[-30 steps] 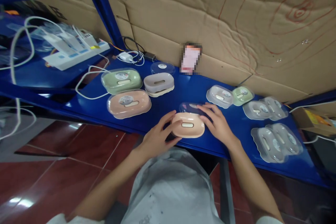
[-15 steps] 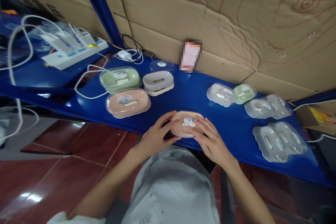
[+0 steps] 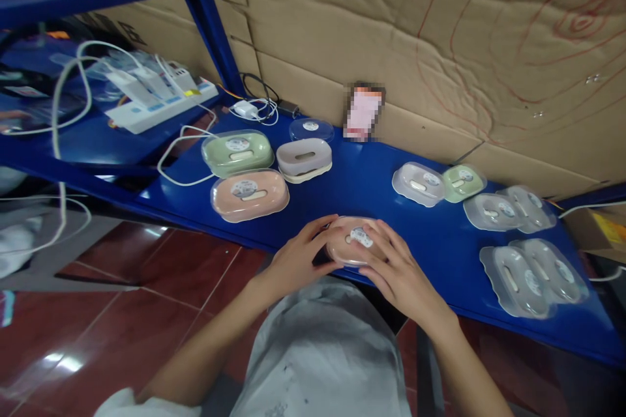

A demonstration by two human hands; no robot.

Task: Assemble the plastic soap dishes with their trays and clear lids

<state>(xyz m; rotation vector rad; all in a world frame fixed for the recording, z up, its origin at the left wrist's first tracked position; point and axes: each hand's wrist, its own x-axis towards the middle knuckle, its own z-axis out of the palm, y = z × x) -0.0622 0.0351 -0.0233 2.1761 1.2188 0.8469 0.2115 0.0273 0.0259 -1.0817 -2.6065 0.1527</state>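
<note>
At the front edge of the shelf, a pink oval box (image 3: 342,247), apparently a soap dish, lies under a clear cover with a round white label. My left hand (image 3: 303,251) grips its left end, thumb at the near side and fingers at the far side. Over its right half lies my right hand (image 3: 398,260), fingers bent on the cover and thumb at the near edge; they hide part of the label. To the left sit a larger pink covered box (image 3: 264,205) and a green covered box (image 3: 259,163). Behind is a grey uncovered box (image 3: 293,153) on a cream base.
A loose clear cover (image 3: 323,135) lies at the back, near a phone (image 3: 362,114) leaning on cardboard. Grey covered boxes (image 3: 419,199) and a small green one (image 3: 469,192) stand right. A power strip (image 3: 141,118) with cables is left. A blue post (image 3: 212,32) rises there.
The camera view has shifted, so everything sits slightly lower and further right. My right fingers have shifted slightly on the cover; both hands stay on the pink box.
</note>
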